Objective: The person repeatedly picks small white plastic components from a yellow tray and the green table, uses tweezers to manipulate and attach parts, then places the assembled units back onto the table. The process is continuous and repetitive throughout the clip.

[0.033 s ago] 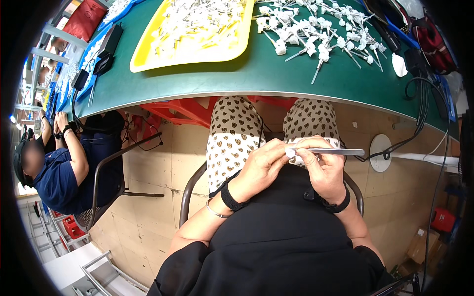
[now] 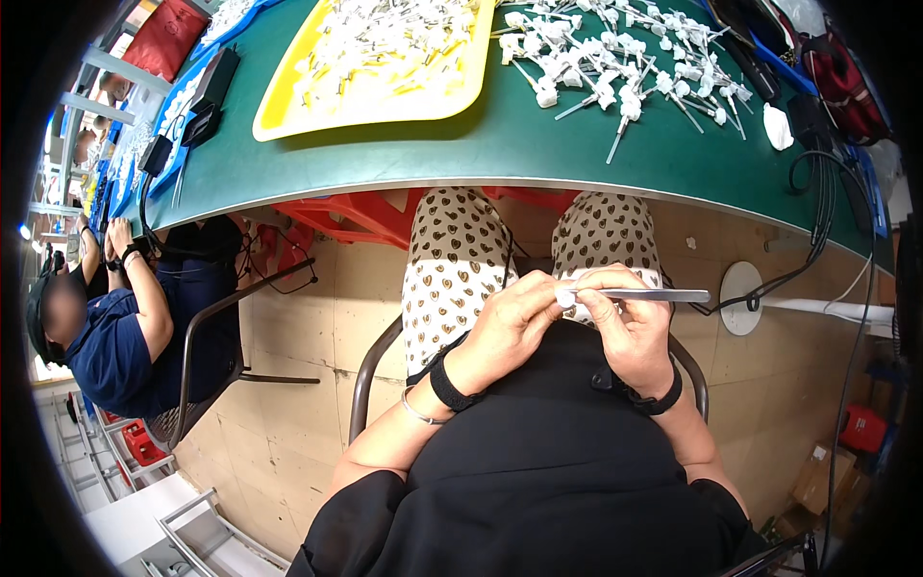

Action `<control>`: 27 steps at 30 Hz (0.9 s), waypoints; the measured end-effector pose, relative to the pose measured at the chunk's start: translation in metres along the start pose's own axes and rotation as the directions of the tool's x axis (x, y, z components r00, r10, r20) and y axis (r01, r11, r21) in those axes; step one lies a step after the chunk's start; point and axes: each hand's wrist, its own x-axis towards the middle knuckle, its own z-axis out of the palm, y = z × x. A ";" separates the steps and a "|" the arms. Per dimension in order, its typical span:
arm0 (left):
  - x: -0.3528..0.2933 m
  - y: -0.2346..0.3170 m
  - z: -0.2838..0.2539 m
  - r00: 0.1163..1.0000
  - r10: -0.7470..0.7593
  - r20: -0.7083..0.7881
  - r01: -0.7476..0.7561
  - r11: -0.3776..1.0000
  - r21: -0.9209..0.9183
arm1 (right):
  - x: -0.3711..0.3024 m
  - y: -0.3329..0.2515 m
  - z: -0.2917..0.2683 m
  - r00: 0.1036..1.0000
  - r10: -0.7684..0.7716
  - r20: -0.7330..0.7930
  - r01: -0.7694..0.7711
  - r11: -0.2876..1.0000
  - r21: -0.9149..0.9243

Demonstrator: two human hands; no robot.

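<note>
Above my lap, my left hand [image 2: 512, 325] is closed in a pinch on a small white plastic piece [image 2: 565, 298]. Close beside it, my right hand [image 2: 635, 332] is closed round metal tweezers [image 2: 678, 296], whose back end sticks out to the right. The front of the tweezers is hidden by my fingers, near the white piece. On the table beyond, a loose heap of white plastic parts with thin tubes [image 2: 625, 101] lies to the right. A yellow tray [image 2: 274, 120] to its left holds many similar thin pieces.
The green table [image 2: 385, 165] runs across in front of my knees. Black cables [image 2: 822, 207] hang from its right end. To the left another person [image 2: 125, 317] sits at the table on a metal-framed chair. A red stool [image 2: 351, 216] stands under the table.
</note>
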 end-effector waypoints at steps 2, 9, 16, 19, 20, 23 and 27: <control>0.000 -0.001 0.000 1.000 0.001 0.007 -0.001 1.000 0.001 | 0.000 0.000 0.000 1.000 -0.011 0.003 0.011 1.000 -0.006; 0.000 -0.001 0.000 1.000 0.003 0.030 -0.003 1.000 0.013 | 0.004 -0.003 -0.001 0.995 -0.090 0.040 0.094 0.991 -0.091; -0.001 -0.002 -0.001 0.998 0.016 0.055 -0.016 1.000 0.012 | 0.007 -0.005 -0.004 0.976 -0.187 0.116 0.207 0.958 -0.201; 0.001 -0.005 -0.002 0.993 0.089 0.076 -0.092 0.995 0.043 | 0.010 -0.007 -0.009 0.962 -0.202 0.184 0.242 0.943 -0.230; 0.000 -0.005 -0.002 0.993 0.073 0.091 -0.076 0.997 0.032 | 0.010 -0.007 -0.011 0.956 -0.205 0.208 0.253 0.937 -0.240; 0.000 -0.005 -0.003 0.991 0.037 0.130 -0.037 0.999 -0.004 | 0.010 -0.005 -0.013 0.953 -0.182 0.244 0.238 0.944 -0.227; 0.000 -0.007 -0.003 0.995 0.008 0.103 0.005 0.992 -0.129 | 0.006 -0.002 -0.010 0.986 -0.102 0.134 0.119 0.985 -0.121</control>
